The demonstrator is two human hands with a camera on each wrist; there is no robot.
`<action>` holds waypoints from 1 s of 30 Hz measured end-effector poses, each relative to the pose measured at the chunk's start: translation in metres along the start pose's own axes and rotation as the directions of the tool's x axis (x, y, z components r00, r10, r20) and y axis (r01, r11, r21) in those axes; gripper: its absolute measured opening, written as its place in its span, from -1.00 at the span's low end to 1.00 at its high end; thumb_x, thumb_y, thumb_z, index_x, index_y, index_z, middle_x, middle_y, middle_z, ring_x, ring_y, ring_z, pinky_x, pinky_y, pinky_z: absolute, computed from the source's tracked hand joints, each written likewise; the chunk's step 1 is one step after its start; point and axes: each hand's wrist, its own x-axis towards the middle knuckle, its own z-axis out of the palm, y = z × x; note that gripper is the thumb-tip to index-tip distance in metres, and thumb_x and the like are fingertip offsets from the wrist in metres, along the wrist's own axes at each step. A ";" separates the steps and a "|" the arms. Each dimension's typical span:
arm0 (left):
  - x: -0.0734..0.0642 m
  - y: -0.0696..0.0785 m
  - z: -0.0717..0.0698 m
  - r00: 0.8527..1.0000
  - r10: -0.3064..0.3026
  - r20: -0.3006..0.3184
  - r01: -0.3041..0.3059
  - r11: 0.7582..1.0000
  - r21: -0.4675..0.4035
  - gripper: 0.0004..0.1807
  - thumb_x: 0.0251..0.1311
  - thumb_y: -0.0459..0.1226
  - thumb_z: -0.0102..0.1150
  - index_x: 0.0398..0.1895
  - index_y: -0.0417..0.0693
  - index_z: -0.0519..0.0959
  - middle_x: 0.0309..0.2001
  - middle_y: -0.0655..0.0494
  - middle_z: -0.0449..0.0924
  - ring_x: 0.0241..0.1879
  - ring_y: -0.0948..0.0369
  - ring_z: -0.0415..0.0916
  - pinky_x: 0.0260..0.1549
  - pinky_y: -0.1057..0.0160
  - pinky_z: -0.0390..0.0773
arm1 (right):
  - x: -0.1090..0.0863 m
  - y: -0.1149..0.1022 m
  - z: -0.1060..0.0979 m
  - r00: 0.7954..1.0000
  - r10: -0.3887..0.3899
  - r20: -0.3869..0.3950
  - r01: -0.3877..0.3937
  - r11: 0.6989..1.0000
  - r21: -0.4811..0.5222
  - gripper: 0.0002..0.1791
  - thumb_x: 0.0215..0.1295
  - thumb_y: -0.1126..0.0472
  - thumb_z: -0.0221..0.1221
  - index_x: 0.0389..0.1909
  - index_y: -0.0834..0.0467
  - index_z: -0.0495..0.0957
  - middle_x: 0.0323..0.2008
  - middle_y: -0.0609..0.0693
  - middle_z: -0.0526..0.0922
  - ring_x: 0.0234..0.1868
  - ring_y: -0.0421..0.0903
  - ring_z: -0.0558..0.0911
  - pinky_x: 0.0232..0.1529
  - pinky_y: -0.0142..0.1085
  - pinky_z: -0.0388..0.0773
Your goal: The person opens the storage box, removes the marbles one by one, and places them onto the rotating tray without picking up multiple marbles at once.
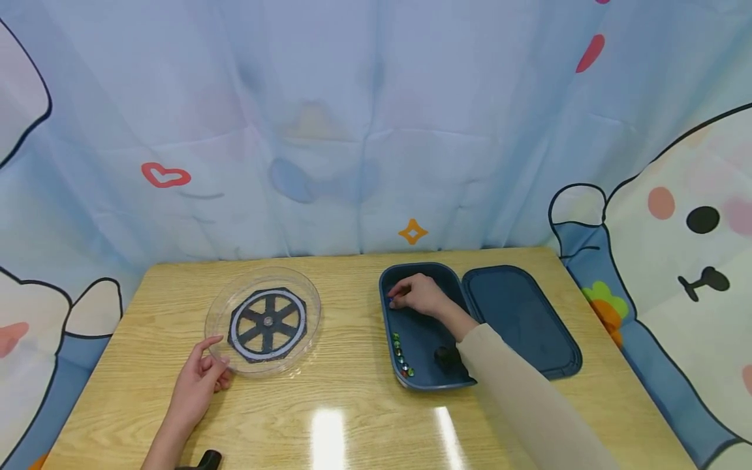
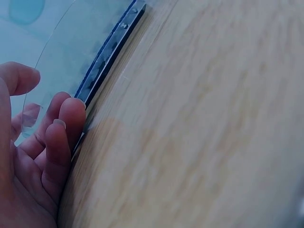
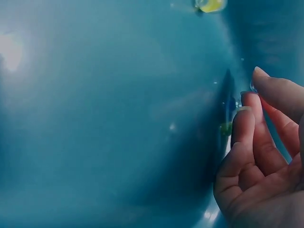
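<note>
Head view: right hand (image 1: 420, 295) pinches a glassy bead (image 1: 391, 299), likely light, slippery, best fingertip-held; left hand (image 1: 200, 375) grips a clear dish (image 1: 302, 284).

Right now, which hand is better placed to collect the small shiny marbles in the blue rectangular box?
Probably the right hand, inside the box with them; the left hand touches the clear round dish.
</note>
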 end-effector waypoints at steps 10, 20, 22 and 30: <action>-0.002 0.001 0.000 1.000 0.021 -0.002 -0.021 1.000 0.009 -0.52 0.46 -0.34 0.03 0.38 -0.15 0.23 -0.46 -0.05 0.55 -0.52 0.20 0.55 -0.50 0.28 0.59 | -0.010 -0.021 -0.018 0.999 -0.032 -0.044 0.034 0.998 0.052 -0.82 0.25 0.20 0.36 -0.14 0.10 0.72 -0.26 -0.05 0.68 -0.24 -0.08 0.62 -0.19 -0.16 0.56; -0.002 0.000 0.000 1.000 0.026 -0.011 -0.025 1.000 0.018 -0.53 0.46 -0.35 0.02 0.38 -0.14 0.23 -0.46 -0.05 0.55 -0.51 0.21 0.56 -0.49 0.27 0.61 | -0.009 -0.070 -0.020 0.989 -0.148 -0.031 0.151 0.981 0.126 -0.74 0.29 0.20 0.33 -0.03 0.18 0.68 -0.19 0.00 0.65 -0.18 0.02 0.61 -0.15 -0.05 0.58; -0.002 0.001 0.000 1.000 0.027 -0.015 -0.026 0.999 0.025 -0.53 0.46 -0.35 0.02 0.37 -0.14 0.24 -0.46 -0.06 0.55 -0.51 0.21 0.56 -0.49 0.27 0.61 | -0.006 -0.083 -0.014 0.985 -0.170 -0.025 0.171 0.980 0.098 -0.75 0.29 0.19 0.33 -0.04 0.16 0.69 -0.19 -0.03 0.66 -0.21 -0.04 0.59 -0.21 -0.13 0.57; -0.003 0.000 0.001 0.999 0.035 -0.020 -0.035 0.999 0.018 -0.52 0.47 -0.34 0.02 0.39 -0.14 0.24 -0.46 -0.06 0.54 -0.52 0.21 0.55 -0.49 0.27 0.62 | 0.008 -0.131 0.026 0.969 -0.245 0.044 0.241 0.967 0.080 -0.82 0.29 0.20 0.33 -0.10 0.11 0.71 -0.24 -0.10 0.66 -0.28 -0.13 0.60 -0.30 -0.26 0.53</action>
